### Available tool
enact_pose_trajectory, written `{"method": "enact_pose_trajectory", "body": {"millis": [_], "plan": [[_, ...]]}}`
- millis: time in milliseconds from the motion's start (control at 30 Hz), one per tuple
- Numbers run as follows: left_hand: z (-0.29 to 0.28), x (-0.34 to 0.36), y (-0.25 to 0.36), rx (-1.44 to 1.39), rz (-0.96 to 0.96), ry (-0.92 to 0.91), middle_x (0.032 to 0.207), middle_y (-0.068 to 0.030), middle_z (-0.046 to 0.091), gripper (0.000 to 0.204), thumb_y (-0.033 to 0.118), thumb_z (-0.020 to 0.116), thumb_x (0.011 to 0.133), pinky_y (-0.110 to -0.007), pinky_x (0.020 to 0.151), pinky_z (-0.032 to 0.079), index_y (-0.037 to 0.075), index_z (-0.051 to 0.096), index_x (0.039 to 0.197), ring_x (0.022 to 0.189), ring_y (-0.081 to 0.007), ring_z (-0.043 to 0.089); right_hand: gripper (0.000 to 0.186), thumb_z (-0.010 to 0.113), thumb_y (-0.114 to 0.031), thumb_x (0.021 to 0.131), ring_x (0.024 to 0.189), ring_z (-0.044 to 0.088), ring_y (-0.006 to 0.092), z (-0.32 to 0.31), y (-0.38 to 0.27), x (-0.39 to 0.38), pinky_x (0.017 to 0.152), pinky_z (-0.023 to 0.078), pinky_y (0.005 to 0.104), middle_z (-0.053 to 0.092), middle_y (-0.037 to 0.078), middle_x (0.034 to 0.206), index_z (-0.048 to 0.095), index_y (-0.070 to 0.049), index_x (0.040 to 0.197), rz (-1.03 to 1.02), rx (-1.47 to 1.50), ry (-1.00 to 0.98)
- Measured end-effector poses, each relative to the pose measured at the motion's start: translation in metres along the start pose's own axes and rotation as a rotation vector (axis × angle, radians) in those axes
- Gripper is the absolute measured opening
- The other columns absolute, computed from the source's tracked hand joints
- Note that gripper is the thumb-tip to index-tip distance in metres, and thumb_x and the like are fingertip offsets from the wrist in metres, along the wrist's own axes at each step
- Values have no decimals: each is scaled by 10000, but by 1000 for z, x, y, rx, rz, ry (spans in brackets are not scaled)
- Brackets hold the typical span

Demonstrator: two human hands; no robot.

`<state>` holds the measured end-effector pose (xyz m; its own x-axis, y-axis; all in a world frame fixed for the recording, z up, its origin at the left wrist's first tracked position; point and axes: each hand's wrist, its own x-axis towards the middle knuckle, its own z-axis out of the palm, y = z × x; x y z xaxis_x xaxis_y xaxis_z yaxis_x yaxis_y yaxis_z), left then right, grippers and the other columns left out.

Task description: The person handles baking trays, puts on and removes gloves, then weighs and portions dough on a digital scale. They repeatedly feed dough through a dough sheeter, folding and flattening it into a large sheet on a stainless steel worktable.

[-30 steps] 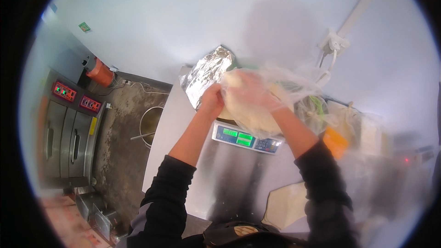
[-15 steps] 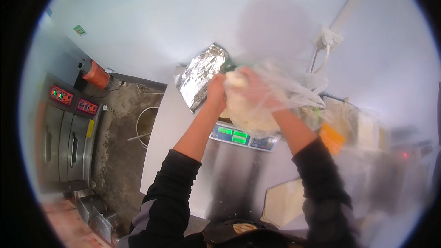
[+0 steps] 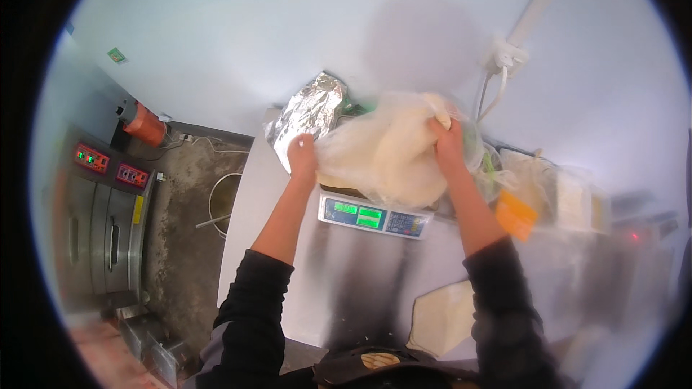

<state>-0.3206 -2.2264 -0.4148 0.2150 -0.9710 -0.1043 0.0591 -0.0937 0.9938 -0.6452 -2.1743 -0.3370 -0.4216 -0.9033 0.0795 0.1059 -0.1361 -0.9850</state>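
A clear plastic bag (image 3: pixel 344 145) with a big mass of pale dough (image 3: pixel 414 162) in it is spread above the digital scale (image 3: pixel 371 217). My left hand (image 3: pixel 303 157) is closed at the bag's left edge, pinching the plastic, and a small white bit shows at its fingertips. My right hand (image 3: pixel 448 142) is closed round the upper right of the dough, where a pale lump sticks up by the thumb. Plastic hides some of its fingers. The scale's green displays face me, and the bag covers most of its pan.
A crumpled silver foil bag (image 3: pixel 306 112) lies behind my left hand. Bagged goods and an orange card (image 3: pixel 516 215) are at the right. A folded beige cloth (image 3: pixel 441 317) lies near the front edge. An oven (image 3: pixel 108 223) stands at the left.
My hands have moved apart: the left toward the left, the right toward the right. The bag, bunched between them before, is now stretched wide and more of the dough shows.
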Motion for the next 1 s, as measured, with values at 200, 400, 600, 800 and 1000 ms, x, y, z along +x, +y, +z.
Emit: {"method": "enact_pose_trajectory", "body": {"millis": [200,400,600,800,1000], "plan": [[40,-59,92,569,615,-630,1503,-186,534,1021,201,901,745,-422,1206,375,46,361,1598,1423,-311,496,407,712,-143,952,1133,671,238,13,7,-21,954,556,364,703,104,1197,618,0,1321,216,420,-47],[66,-73,93,286,213,-941,1536,-176,523,1058,142,878,728,-417,1189,403,55,322,1624,1423,-298,504,504,708,-189,983,1213,652,261,10,19,-19,1027,546,392,663,127,1287,514,-17,1415,-40,-214,-243],[66,-78,79,363,385,-801,1483,-183,556,1005,159,882,738,-428,1151,439,46,353,1585,1385,-323,537,518,733,-182,934,1190,661,263,19,12,-25,1017,551,396,666,138,1284,537,-15,1384,-79,-344,-402],[88,-86,93,445,299,-587,1475,-210,545,1119,247,936,679,-444,1151,436,20,313,1581,1394,-360,520,459,707,-167,918,1147,680,268,41,16,-32,986,567,400,682,144,1256,580,-8,1330,-236,-497,-215],[101,-77,85,324,505,-652,1490,-172,573,970,194,913,680,-439,1103,474,92,448,1525,1348,-337,573,408,681,-152,902,1104,699,273,25,8,-24,955,583,404,697,150,1227,623,0,1276,-34,-105,-55]]}}
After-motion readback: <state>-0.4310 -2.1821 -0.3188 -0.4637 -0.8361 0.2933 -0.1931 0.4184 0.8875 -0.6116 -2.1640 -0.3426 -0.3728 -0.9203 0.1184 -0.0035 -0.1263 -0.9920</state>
